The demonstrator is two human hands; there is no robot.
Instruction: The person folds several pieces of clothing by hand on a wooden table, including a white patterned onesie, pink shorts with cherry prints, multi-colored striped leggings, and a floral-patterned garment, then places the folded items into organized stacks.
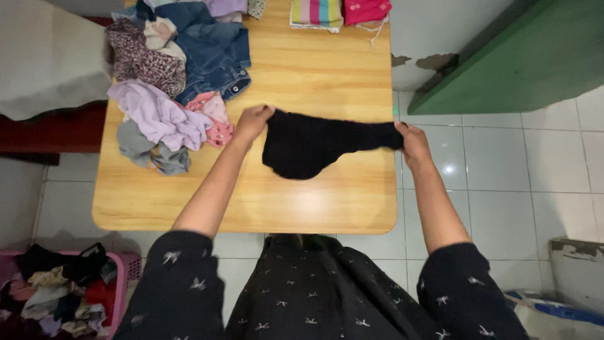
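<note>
A small black garment [308, 145] is stretched out above the wooden table [302, 201], held at both ends. My left hand [253, 121] pinches its left corner. My right hand [412, 141] grips its narrow right end, just past the table's right edge. The middle of the garment sags toward the tabletop. To the left of my left hand lies a heap of unfolded clothes [170, 75], with a lilac top, jeans, a floral piece and a pink item.
Folded clothes, striped [316, 12] and pink [366, 11], lie at the table's far edge. A pink laundry basket [60, 289] full of clothes stands on the tiled floor at lower left. A green panel [516, 56] leans at upper right.
</note>
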